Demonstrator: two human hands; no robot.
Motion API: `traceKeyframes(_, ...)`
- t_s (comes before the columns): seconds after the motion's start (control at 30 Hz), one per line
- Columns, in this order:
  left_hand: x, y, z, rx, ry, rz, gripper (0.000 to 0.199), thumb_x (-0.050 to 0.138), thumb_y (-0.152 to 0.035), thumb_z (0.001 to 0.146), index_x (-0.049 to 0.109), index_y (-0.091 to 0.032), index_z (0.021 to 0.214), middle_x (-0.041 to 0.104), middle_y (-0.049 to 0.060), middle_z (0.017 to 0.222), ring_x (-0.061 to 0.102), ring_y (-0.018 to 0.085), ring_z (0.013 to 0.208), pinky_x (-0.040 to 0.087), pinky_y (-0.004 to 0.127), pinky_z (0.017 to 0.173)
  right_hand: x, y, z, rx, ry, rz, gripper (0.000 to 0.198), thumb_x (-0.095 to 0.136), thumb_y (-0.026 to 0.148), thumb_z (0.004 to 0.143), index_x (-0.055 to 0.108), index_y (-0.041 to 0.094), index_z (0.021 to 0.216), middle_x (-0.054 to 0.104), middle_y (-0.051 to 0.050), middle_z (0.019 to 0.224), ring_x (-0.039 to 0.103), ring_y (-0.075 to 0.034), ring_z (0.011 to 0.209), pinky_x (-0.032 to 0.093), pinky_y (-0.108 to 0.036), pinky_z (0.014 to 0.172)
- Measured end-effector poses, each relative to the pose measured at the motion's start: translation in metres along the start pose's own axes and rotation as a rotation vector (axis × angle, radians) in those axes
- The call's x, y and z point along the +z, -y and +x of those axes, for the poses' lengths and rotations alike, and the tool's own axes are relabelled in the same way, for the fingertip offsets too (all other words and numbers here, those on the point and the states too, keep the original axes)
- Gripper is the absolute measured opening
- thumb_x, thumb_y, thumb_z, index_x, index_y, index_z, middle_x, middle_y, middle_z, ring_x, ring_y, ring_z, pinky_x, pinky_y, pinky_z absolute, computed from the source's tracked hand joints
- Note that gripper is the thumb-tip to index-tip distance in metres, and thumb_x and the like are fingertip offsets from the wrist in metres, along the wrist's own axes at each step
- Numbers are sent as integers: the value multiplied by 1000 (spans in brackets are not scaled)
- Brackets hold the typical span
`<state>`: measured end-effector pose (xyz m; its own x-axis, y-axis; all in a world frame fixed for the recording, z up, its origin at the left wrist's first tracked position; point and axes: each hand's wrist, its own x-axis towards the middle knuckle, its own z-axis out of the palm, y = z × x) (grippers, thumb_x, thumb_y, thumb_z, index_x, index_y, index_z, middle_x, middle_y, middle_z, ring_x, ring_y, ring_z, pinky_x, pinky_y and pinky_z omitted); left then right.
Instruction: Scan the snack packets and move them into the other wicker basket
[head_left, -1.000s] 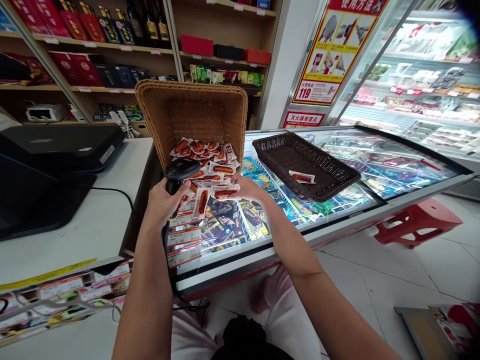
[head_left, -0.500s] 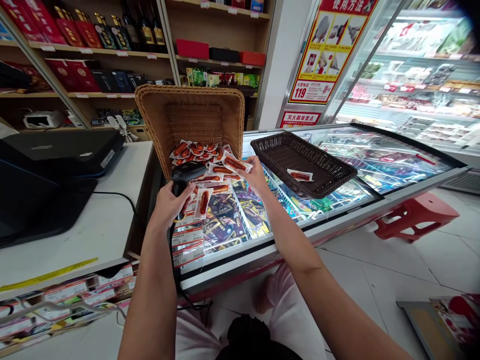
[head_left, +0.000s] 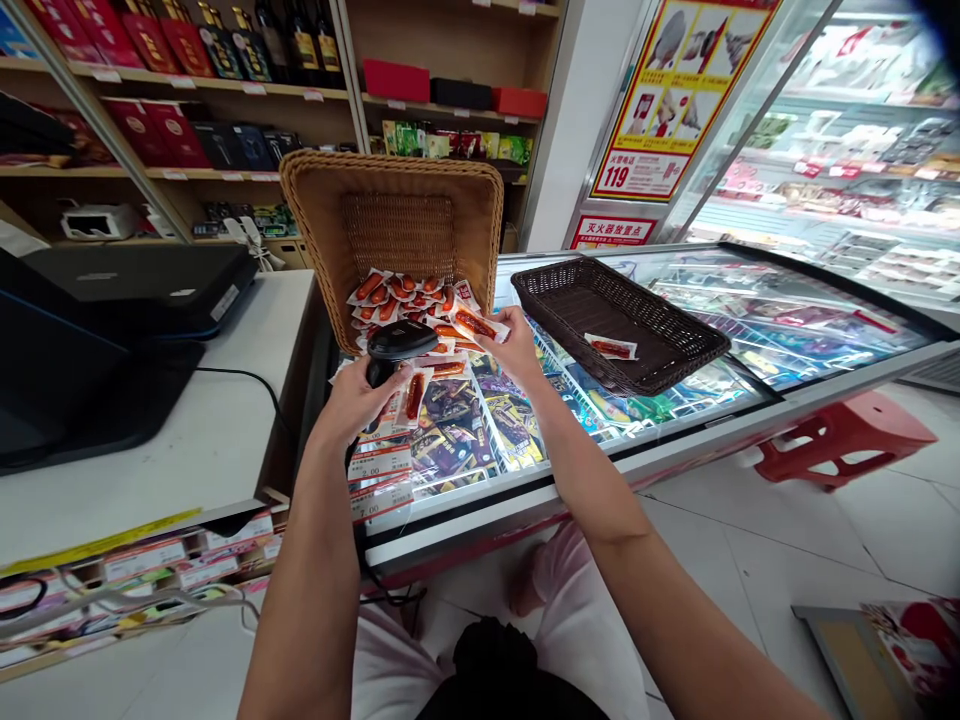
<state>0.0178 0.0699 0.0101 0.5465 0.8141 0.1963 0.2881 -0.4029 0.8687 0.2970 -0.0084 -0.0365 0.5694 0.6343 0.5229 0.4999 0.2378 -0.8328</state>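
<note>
My left hand is wrapped round the handle of a black barcode scanner, its head turned to the right. Pinched in my right hand is a wrapped sausage, held just right of the scanner head. Another wrapped sausage shows close beside my left fingers; whether they touch it I cannot tell. Behind both hands a tan wicker basket lies tipped toward me, with several packed sausages spilling from its mouth onto the freezer's glass top. A single packed sausage lies in the dark brown woven tray.
Under the hands is a glass-topped chest freezer with price labels at its left. A white counter carrying black equipment stands at left. A red stool is on the floor at right.
The whole view has shifted slightly to the right. The scanner head has come a little nearer to the sausage in my right hand. Both hands keep their holds.
</note>
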Motion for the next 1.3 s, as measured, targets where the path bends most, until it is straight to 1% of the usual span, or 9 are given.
traceKeyframes(0.13, -1, -3, 0, 60, 51, 61, 44, 78, -62, 77, 67, -20, 83, 58, -1, 58, 53, 18, 57, 39, 27, 51, 0, 5, -1, 28, -6, 1, 41, 79, 38, 71, 47, 28, 94, 65, -1, 99, 64, -24, 98, 52, -40, 94)
traceKeyframes(0.3, -1, -5, -1, 60, 61, 94, 45, 76, -64, 78, 63, -21, 78, 52, -3, 52, 48, 16, 53, 36, 27, 49, -2, 10, -2, 62, -3, -2, 42, 80, 39, 70, 47, 28, 94, 65, -1, 98, 64, -24, 97, 52, -39, 93)
traceKeyframes(0.43, 0, -6, 0, 54, 40, 104, 44, 74, -65, 80, 65, -21, 81, 55, -2, 55, 49, 16, 54, 37, 27, 51, -2, 10, -1, 86, -10, 3, 44, 81, 41, 68, 48, 28, 94, 66, 0, 96, 64, -24, 94, 52, -39, 92)
traceKeyframes(0.57, 1, -3, 2, 93, -9, 148, 47, 73, -67, 78, 68, -21, 83, 61, 0, 66, 54, 19, 65, 41, 27, 58, -1, 11, -1, 71, -18, -1, 42, 81, 39, 68, 49, 28, 93, 67, -1, 97, 66, -26, 97, 52, -42, 96)
traceKeyframes(0.63, 1, -2, 3, 99, -17, 154, 46, 73, -67, 78, 67, -22, 82, 59, 0, 65, 52, 19, 65, 40, 28, 58, 0, 11, -1, 62, -19, -4, 40, 80, 37, 68, 49, 28, 93, 68, -1, 98, 66, -26, 99, 52, -42, 97)
traceKeyframes(0.77, -1, 0, 2, 91, 20, 153, 44, 72, -65, 82, 62, -23, 77, 53, -1, 59, 47, 17, 59, 35, 28, 54, -1, 13, -2, 53, -12, -19, 38, 78, 35, 70, 49, 28, 95, 69, -2, 101, 67, -26, 101, 51, -42, 98)
traceKeyframes(0.93, -1, 1, 3, 121, -17, 181, 44, 72, -65, 81, 63, -22, 80, 62, 2, 70, 54, 19, 67, 37, 28, 58, -2, 18, -4, 39, 9, 17, 38, 78, 35, 72, 49, 28, 96, 71, -4, 106, 68, -27, 105, 51, -43, 101)
traceKeyframes(1.17, -1, -2, 3, 122, -32, 216, 47, 71, -69, 77, 60, -23, 75, 55, 1, 66, 49, 19, 65, 36, 28, 57, -1, 20, -4, 41, -8, 11, 37, 76, 34, 71, 50, 28, 96, 73, -3, 103, 68, -26, 99, 52, -41, 95)
traceKeyframes(1.3, -1, -4, 1, 105, -7, 189, 44, 71, -66, 79, 59, -23, 76, 56, 1, 64, 50, 19, 64, 36, 28, 55, -2, 21, -4, 33, -12, -16, 35, 76, 33, 71, 51, 28, 95, 73, -3, 101, 68, -26, 94, 52, -41, 92)
